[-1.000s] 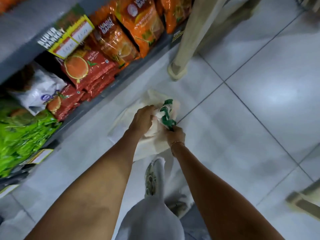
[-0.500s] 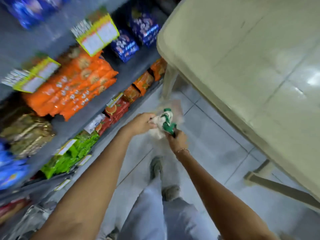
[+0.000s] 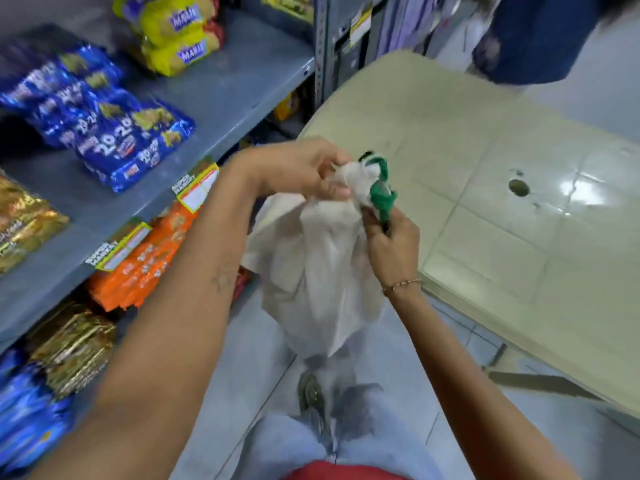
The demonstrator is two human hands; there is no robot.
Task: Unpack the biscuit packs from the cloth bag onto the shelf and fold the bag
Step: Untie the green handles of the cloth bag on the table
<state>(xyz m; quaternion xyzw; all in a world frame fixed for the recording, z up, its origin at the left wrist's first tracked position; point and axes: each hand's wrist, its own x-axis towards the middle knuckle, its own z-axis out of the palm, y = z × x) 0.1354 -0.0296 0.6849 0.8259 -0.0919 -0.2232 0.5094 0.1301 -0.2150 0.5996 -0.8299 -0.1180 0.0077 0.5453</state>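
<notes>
A white cloth bag (image 3: 322, 271) with green handles (image 3: 381, 192) hangs bunched in the air in front of me, above my legs. My left hand (image 3: 304, 168) pinches the bag's top from the left. My right hand (image 3: 391, 244) grips the bag and a green handle from the right. The bag's lower part droops loose. Blue biscuit packs (image 3: 114, 133) and yellow packs (image 3: 176, 36) lie on the grey shelf (image 3: 225, 95) at the left. Orange packs (image 3: 145, 261) fill the shelf below.
A beige plastic table (image 3: 502, 202) stands close on the right, with a small hole in its top. Gold packs (image 3: 69, 344) and more blue packs sit on lower shelves at the left. Price tags (image 3: 195, 188) hang on the shelf edges. Grey tiled floor lies beneath me.
Both hands have lifted the bag from the floor up to chest height. The view has risen from the bottom shelf and floor to the upper shelves and the table top.
</notes>
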